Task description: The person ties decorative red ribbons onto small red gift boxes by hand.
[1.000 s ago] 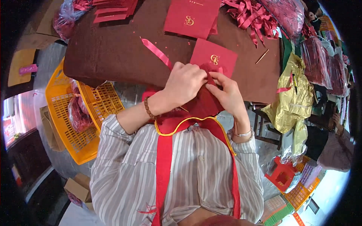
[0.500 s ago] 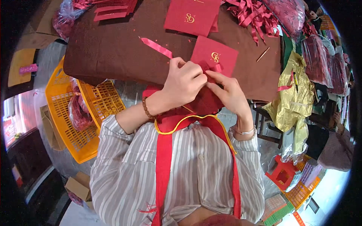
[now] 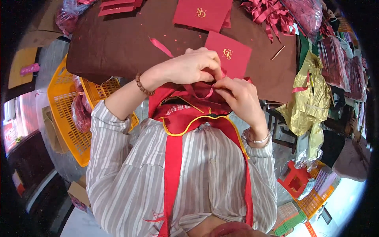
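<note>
Together, the left hand (image 3: 195,66) and right hand (image 3: 241,98) pinch a thin red ribbon (image 3: 197,94), with fingertips nearly closed, maybe so it won't slip. Its loop hangs in front of the red apron (image 3: 179,124), by the near edge of the brown table (image 3: 114,51). A red card (image 3: 237,49) lies just past the fingers, perhaps to stay close by. I can't tell whether ribbon and card are joined.

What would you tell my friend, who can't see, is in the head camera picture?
A person's left hand and right hand, close together, handle a red ribbon in front of their red apron. Beyond, a square red card with gold letters lies on a brown table, with a heap of ribbons farther back.
</note>
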Action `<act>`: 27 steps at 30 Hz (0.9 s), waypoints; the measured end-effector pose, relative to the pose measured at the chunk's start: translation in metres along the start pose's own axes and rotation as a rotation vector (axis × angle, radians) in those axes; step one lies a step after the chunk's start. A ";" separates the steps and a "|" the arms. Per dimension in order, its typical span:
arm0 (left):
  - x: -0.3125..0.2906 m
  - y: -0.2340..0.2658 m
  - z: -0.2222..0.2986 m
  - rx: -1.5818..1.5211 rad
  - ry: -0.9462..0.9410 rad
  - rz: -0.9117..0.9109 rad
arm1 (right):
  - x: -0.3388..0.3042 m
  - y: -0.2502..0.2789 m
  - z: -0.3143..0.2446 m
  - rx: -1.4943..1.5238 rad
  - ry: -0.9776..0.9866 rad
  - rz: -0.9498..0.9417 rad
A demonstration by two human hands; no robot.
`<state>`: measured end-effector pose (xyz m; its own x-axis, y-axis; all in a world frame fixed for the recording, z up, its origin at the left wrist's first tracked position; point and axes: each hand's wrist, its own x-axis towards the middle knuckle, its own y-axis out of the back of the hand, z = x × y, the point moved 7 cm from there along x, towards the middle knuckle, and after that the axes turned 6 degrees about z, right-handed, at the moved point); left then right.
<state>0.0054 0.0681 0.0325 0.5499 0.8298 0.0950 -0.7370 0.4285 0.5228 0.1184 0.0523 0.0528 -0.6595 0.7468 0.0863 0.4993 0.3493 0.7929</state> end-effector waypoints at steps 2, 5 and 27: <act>0.001 -0.009 -0.006 -0.065 0.073 -0.156 | 0.000 0.000 -0.003 0.012 0.032 0.005; 0.004 -0.009 -0.002 0.063 0.120 -0.248 | -0.002 0.001 -0.004 0.067 0.040 0.056; 0.011 -0.021 -0.026 -0.344 0.133 0.000 | 0.002 -0.001 0.002 0.204 0.017 -0.085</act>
<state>0.0169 0.0773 0.0005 0.5108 0.8593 -0.0283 -0.8384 0.5051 0.2048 0.1174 0.0545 0.0512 -0.7126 0.7006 0.0362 0.5440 0.5193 0.6591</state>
